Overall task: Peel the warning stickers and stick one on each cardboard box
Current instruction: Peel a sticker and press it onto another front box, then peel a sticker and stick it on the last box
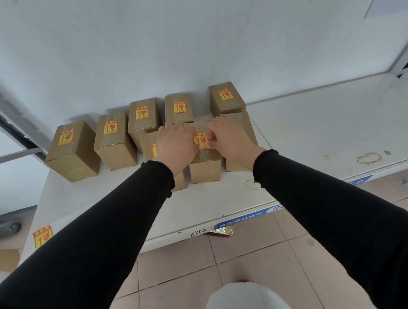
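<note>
Several brown cardboard boxes stand on a white table (317,127). The back row of boxes (115,138) each carry a yellow and red warning sticker (110,127) on top. In the front row, the middle box (205,166) has a sticker (201,140) lying on its top. My left hand (176,144) and my right hand (228,138) both rest on that box, fingertips pressed at the sticker's two sides. The front left box (149,143) shows a sticker partly hidden by my left hand. The front right box (244,127) is mostly hidden behind my right hand.
A loose warning sticker (42,236) lies at the table's near left corner. Brown ring stains (368,158) mark the table on the right. A white wall stands right behind the boxes. A blue label strip (251,217) runs along the table's front edge above a tiled floor.
</note>
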A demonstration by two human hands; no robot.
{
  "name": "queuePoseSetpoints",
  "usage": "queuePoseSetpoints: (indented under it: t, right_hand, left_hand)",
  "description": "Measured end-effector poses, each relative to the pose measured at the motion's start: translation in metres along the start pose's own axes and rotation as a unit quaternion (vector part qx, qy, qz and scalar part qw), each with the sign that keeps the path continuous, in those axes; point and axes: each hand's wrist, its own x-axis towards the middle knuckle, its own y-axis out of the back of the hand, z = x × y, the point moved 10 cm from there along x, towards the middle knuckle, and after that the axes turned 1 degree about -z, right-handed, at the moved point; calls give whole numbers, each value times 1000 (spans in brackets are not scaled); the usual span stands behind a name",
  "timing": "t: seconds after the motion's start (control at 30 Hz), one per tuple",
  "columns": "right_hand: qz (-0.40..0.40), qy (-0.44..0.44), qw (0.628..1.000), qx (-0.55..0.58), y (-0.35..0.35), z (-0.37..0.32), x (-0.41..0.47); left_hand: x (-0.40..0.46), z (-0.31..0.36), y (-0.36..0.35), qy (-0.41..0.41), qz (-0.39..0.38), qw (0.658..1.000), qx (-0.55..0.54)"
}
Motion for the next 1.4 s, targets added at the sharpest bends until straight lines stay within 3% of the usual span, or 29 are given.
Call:
queuePoseSetpoints:
  t: [0.2, 0.43, 0.57, 0.67, 0.9, 1.2, 1.4]
  right_hand:
    - [40, 36, 991, -122, -2, -12, -12]
    - [-4, 80, 977, -199, -8, -25, -32]
    - [-19, 17, 988, -150, 2, -22, -29]
    - [15, -4, 994, -111, 14, -33, -33]
    - [31, 132, 991, -14, 0, -158, -44]
    - [-72, 177, 979, 74, -101, -285, -40]
    - [-142, 168, 971, 98, -182, -330, -41]
  left_hand:
    - [0, -3, -4, -15, -17, 999, 42]
    - [-4, 2, 1, -41, -49, 997, 34]
    - [-17, -11, 14, -44, -33, 997, -46]
    - [-40, -41, 31, -24, -15, 996, -90]
    - [-134, -163, 54, 32, 3, 994, -105]
    - [-239, -304, -9, 165, -32, 982, -86]
    - [-264, -336, -71, 232, -84, 966, -74]
